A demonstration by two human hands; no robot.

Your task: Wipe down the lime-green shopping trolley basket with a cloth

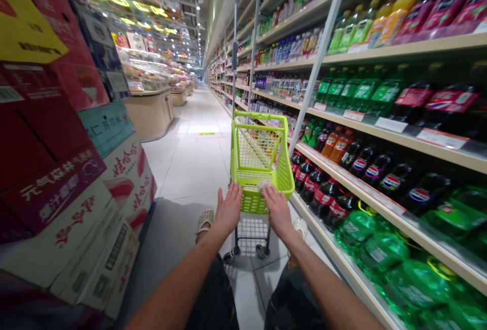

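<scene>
The left hand [229, 207], flat with fingers extended, lies against the near edge of a lime-green plastic shopping cart [284, 173]; just beside it, the right hand [277, 207] reaches over a small, crumpled whitish wad [263, 185] (whether it grips this, I cannot tell). Red-labelled dark cola bottles [324, 196] stand right of the right hand; a pale tiled floor [190, 160] stretches ahead of both.

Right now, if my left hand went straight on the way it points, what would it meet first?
Most likely the green basket, just ahead of the left hand; whether they touch is unclear.
</scene>
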